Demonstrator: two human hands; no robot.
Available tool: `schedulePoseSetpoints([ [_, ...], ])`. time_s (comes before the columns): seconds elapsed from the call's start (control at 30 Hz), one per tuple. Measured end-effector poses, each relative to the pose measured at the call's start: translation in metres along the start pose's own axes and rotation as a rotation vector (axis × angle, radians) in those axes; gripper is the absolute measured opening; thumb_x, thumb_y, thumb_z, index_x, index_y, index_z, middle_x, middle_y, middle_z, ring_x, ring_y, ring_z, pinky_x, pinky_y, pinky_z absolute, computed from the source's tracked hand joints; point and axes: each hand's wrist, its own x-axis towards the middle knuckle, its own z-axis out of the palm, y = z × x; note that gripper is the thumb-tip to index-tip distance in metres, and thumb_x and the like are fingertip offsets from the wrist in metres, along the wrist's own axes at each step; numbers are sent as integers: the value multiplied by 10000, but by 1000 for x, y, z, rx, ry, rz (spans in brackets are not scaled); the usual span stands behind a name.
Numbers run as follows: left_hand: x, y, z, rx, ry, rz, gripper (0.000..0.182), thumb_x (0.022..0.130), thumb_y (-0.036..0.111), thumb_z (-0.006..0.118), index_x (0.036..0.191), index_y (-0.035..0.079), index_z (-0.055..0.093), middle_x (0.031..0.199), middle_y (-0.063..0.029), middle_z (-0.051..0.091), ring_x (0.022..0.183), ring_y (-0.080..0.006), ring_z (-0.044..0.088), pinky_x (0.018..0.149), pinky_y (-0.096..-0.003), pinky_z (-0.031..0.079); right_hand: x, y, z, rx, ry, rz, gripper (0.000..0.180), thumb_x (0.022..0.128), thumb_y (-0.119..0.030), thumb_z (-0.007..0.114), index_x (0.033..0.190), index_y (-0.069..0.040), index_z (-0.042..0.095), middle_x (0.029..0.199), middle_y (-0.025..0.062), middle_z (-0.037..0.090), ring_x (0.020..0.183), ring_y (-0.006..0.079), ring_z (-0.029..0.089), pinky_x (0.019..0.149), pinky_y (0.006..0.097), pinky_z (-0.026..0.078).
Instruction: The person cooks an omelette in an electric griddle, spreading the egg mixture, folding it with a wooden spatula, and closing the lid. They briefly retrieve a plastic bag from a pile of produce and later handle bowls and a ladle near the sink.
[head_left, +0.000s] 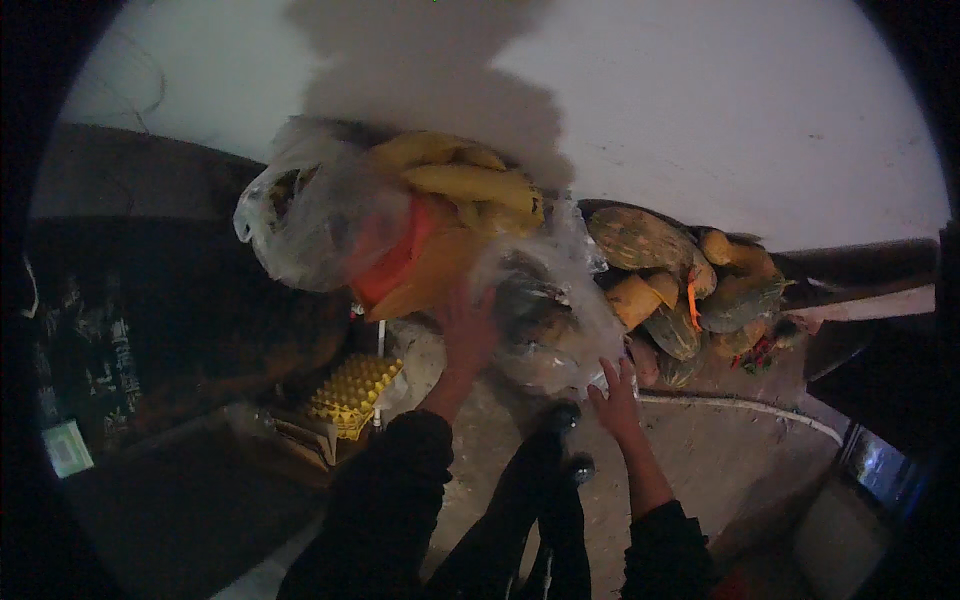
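Before me lies a clear plastic bag (551, 330) with dark contents that I cannot make out. My left hand (466, 322) is at the bag's left side, by an orange-brown sheet or bag (424, 281); blur hides whether its fingers grip anything. At the bag's lower right edge is my right hand (616, 397), its fingers spread and seemingly touching the plastic. Behind the left hand, a whitish translucent plastic bag (319, 217) bulges beside a red bag (394, 259). Long yellowish things, perhaps squashes (472, 184), lie behind these.
Several pumpkins or squashes (637, 240) are heaped against the wall at the right, near small red items (757, 352). Yellow egg trays (356, 390) stand by a cardboard box (307, 435) at the left. A pale hose or cord (742, 403) curves across the floor.
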Motion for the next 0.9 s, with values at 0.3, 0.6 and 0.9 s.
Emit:
schedulePoseSetpoints([
  [0.3, -71, 24, -53, 34, -177, -143, 586, 863, 267, 650, 1413, 147, 489, 1518, -235, 323, 1409, -384, 324, 1120, -604, 240, -16, -16, -12, -35, -17, -168, 644, 869, -163, 705, 1460, -126, 453, 1573, 262, 237, 1452, 455, 261, 1137, 485, 338],
  [0.6, -274, -2, -110, 60, -498, -295, 564, 905, 352, 643, 1410, 137, 511, 1514, -187, 372, 1403, -343, 361, 1123, -624, 197, -108, 11, -34, -97, 55, -116, 528, 883, -115, 668, 1383, -36, 518, 1493, 213, 407, 1344, 345, 460, 1063, 410, 416],
  [0.9, -499, -46, -135, -34, -825, -863, 343, 945, 373, 542, 1083, 77, 647, 985, -128, 666, 999, -332, 611, 1079, -638, 239, -277, 127, -10, 7, -16, 140, 408, 915, -139, 653, 1293, -8, 574, 1310, 169, 537, 1029, 237, 616, 847, 362, 535],
])
